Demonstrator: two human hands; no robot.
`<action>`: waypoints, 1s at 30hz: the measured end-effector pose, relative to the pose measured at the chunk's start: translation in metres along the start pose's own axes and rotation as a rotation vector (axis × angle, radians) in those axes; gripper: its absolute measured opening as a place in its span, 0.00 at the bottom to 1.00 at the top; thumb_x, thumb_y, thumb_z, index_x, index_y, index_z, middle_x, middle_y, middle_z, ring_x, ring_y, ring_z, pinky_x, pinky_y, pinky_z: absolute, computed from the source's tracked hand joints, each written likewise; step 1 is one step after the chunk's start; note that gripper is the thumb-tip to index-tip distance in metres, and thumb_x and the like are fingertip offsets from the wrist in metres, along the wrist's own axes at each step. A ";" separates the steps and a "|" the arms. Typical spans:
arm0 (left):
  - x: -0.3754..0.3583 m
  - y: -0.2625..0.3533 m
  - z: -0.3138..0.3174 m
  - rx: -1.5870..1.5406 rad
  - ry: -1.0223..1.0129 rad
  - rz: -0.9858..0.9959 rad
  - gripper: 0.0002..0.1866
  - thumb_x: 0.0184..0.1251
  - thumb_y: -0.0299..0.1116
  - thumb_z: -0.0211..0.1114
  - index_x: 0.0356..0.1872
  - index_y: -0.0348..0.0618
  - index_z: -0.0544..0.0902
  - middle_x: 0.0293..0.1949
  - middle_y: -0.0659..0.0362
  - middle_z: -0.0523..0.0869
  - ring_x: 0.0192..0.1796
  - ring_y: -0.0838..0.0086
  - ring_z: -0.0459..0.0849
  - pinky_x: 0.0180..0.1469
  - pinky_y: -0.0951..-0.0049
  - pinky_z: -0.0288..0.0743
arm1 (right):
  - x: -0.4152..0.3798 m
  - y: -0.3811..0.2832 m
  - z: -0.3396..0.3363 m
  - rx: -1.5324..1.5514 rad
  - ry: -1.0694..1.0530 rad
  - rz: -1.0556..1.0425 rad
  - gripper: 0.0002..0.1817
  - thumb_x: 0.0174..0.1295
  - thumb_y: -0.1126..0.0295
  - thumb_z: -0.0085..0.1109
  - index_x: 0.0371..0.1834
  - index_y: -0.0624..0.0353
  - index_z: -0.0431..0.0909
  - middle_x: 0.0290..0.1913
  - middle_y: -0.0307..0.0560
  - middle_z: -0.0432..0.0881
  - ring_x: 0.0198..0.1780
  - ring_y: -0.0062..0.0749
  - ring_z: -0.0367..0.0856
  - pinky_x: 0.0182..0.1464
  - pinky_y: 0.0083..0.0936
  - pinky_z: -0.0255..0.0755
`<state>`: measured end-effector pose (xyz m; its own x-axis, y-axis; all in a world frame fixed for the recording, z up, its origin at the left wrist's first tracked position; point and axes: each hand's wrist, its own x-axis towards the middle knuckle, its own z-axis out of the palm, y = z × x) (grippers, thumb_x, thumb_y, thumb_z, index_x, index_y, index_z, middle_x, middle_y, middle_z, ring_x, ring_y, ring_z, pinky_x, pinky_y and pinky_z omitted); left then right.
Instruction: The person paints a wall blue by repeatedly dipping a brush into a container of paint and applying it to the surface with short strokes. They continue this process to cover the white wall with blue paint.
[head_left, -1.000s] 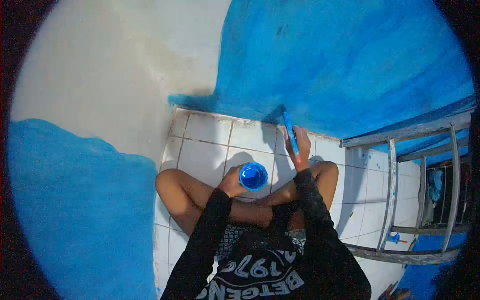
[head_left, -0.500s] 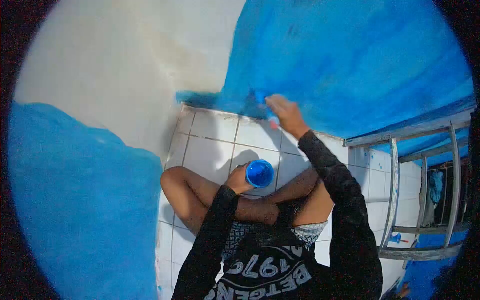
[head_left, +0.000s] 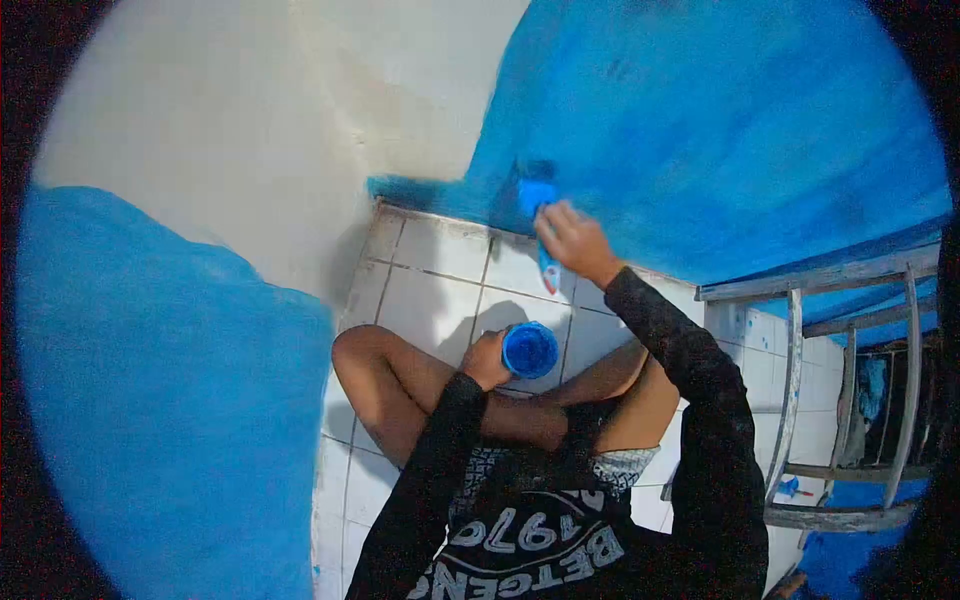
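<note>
My right hand [head_left: 577,242] grips a paintbrush [head_left: 548,262] by its handle, which ends in a red-and-white tip. The blue-covered head of the brush is against the low part of the blue-painted wall [head_left: 690,120], its bristles dark. My left hand [head_left: 486,360] is wrapped round the side of a cup of blue paint [head_left: 530,350], held upright above my crossed legs. Blue paint coats the inside of the cup. Between the blue area and the corner, the wall is bare off-white [head_left: 430,90], with a thin blue strip [head_left: 415,191] along its bottom edge.
White floor tiles [head_left: 415,300] run up to the wall beneath my legs. A wooden ladder [head_left: 792,400] stands close on the right. The left wall [head_left: 170,400] is blue below and off-white above. Another brush-like blue item [head_left: 795,488] lies beyond the ladder.
The brush has turned more upright, with its handle end lower and its head against the wall. The view has shifted slightly. My left hand still holds the cup.
</note>
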<state>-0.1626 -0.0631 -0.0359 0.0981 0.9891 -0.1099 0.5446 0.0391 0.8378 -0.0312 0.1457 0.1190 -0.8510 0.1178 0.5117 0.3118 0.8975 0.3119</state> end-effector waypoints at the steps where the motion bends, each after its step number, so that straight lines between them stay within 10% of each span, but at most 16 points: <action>1: 0.001 -0.004 0.002 0.008 0.002 0.003 0.29 0.51 0.37 0.69 0.58 0.45 0.76 0.43 0.39 0.84 0.48 0.41 0.81 0.52 0.50 0.76 | -0.007 -0.005 0.020 -0.007 -0.070 -0.064 0.10 0.51 0.70 0.59 0.35 0.61 0.76 0.37 0.47 0.74 0.41 0.36 0.79 0.29 0.25 0.77; 16: 0.004 -0.021 0.012 0.158 -0.035 -0.059 0.38 0.48 0.36 0.72 0.65 0.44 0.69 0.45 0.40 0.82 0.50 0.42 0.80 0.53 0.49 0.74 | 0.018 -0.058 0.137 0.146 -0.094 -0.135 0.12 0.54 0.70 0.57 0.40 0.64 0.76 0.37 0.47 0.75 0.40 0.39 0.79 0.29 0.31 0.77; 30: 0.008 -0.007 0.009 -0.115 0.003 0.088 0.33 0.44 0.43 0.77 0.55 0.46 0.78 0.47 0.45 0.85 0.48 0.46 0.83 0.53 0.53 0.77 | 0.078 0.018 -0.066 0.041 0.400 0.134 0.15 0.49 0.76 0.62 0.42 0.62 0.79 0.32 0.45 0.74 0.31 0.37 0.79 0.26 0.30 0.74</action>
<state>-0.1580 -0.0567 -0.0469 0.1392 0.9898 -0.0318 0.4349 -0.0322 0.8999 -0.0643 0.1425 0.2175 -0.5702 0.0677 0.8187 0.3849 0.9025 0.1934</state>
